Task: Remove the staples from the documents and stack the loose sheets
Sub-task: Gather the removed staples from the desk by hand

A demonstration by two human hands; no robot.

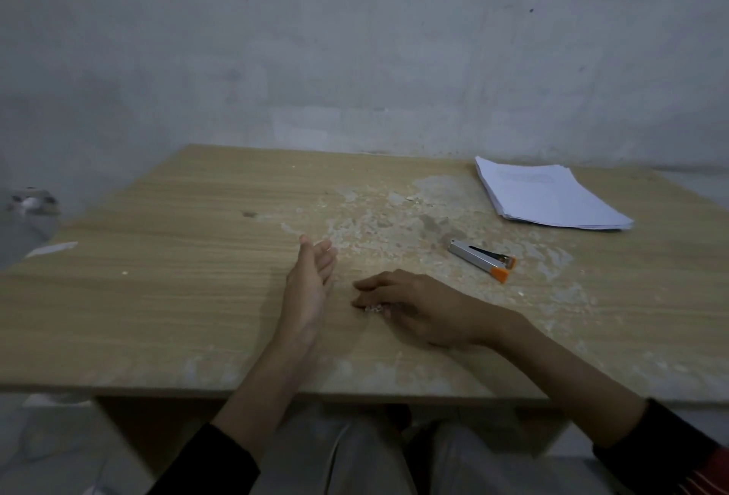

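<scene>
A stack of white sheets lies at the table's far right. A silver stapler with an orange end lies in front of the stack, untouched. My left hand rests on its edge on the wooden table, fingers straight and palm facing right. My right hand lies palm down just to the right of it. Its fingertips are curled over a small cluster of shiny metal bits, probably pulled staples, on the tabletop.
The tabletop has a worn, flaky patch between my hands and the papers. A scrap of white paper sits at the table's left edge. A grey wall stands right behind the table. My knees show below the front edge.
</scene>
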